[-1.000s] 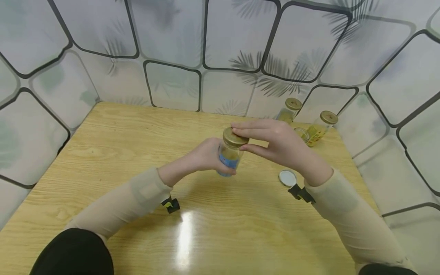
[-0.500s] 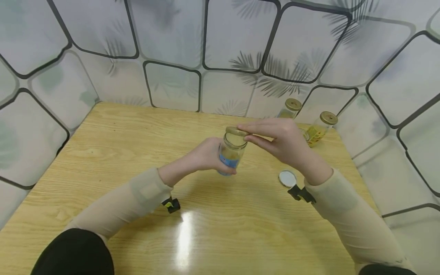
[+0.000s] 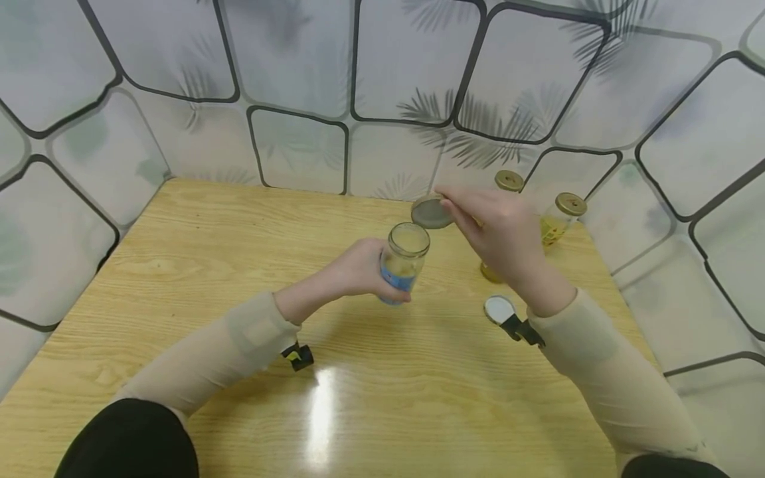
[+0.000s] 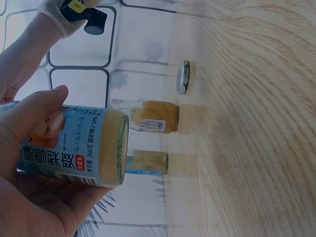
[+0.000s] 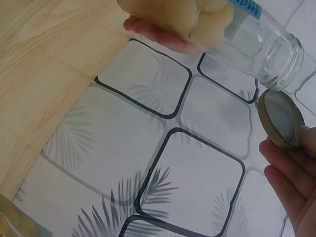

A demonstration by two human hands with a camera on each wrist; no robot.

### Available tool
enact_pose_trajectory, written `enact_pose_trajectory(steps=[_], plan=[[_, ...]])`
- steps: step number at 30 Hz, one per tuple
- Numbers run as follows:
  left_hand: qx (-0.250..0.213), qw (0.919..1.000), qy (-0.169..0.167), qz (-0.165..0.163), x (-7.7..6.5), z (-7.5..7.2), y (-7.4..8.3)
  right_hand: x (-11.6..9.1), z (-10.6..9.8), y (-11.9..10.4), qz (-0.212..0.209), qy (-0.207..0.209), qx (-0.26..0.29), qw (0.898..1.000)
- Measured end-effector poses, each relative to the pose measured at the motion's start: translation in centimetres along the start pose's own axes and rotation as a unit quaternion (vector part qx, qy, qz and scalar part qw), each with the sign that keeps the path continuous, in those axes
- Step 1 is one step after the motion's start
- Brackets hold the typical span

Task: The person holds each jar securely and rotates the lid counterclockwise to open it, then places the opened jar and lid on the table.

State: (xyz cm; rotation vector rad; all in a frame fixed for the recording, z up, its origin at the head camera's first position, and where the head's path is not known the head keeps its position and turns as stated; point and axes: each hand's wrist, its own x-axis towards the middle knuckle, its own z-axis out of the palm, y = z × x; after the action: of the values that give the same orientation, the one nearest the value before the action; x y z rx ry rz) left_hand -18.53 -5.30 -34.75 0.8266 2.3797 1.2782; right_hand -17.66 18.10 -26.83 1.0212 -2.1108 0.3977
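Observation:
My left hand (image 3: 361, 269) grips a glass jar (image 3: 403, 269) by its side, slightly tilted over the table. The jar's blue label (image 4: 74, 143) shows a pear, and in the right wrist view pale chunks of fruit (image 5: 173, 17) lie inside. Its mouth is uncovered. Up and to the right of the rim, my right hand (image 3: 502, 232) pinches a gold lid (image 3: 431, 212) by the edge between thumb and fingers. That lid is tipped so its grey inner face shows, and it overlaps the jar's mouth in the right wrist view.
Two gold-lidded jars (image 3: 556, 222) (image 3: 509, 180) stand at the back right of the wooden table (image 3: 251, 232). Another jar (image 4: 160, 117) with orange contents is partly hidden behind my right hand in the head view. A loose lid (image 3: 499, 309) lies near my right wrist.
The gold lid has come off the jar, swinging up and to the right in my right hand, its underside now visible. My left hand and the jar stay in place.

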Motion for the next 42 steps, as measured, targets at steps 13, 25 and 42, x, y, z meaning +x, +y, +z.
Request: enact_pose_trajectory(steps=[13, 25, 42], plan=[[-0.008, 1.0, 0.004, 0.003, -0.2, -0.3, 0.2, 0.0, -0.3, 1.2, 0.062, -0.022, -0.042, 0.997], [-0.008, 0.9999, 0.006, -0.002, -0.2, -0.3, 0.2, -1.7, 0.8, 2.3, 0.104, -0.083, -0.058, 0.989], [-0.008, 0.9999, 0.009, -0.008, 0.0, -0.3, 0.0, -6.1, 2.8, 2.5, 0.159, -0.194, -0.055, 0.967]])
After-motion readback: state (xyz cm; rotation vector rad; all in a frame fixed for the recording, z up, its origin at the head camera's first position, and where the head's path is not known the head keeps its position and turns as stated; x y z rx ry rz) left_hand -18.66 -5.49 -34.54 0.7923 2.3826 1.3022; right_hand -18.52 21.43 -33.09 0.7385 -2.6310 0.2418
